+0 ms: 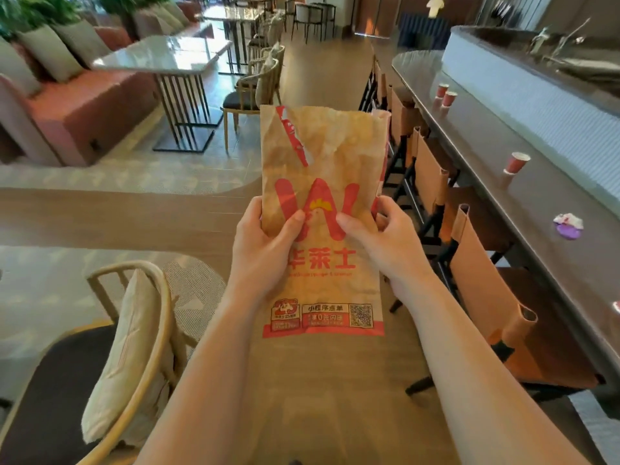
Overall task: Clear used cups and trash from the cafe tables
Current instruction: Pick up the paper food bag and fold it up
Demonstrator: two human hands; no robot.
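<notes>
This is a cafe seating area. Stone-topped tables (161,57) stand with wooden chairs (250,92) beside a cushioned bench (84,105) and green plants (20,11). Red paper cups (516,162) sit on a long bar counter (486,139) lined with tall stools (429,176).

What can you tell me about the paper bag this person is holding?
The bag is brown paper, crinkled and flat, printed with a big red W logo, red Chinese characters and a red bottom band with a QR code. A torn red strip shows near its top left. It is held upright in the air, print facing the camera. The left hand and right hand grip its side edges at mid-height, thumbs on the front.
</notes>
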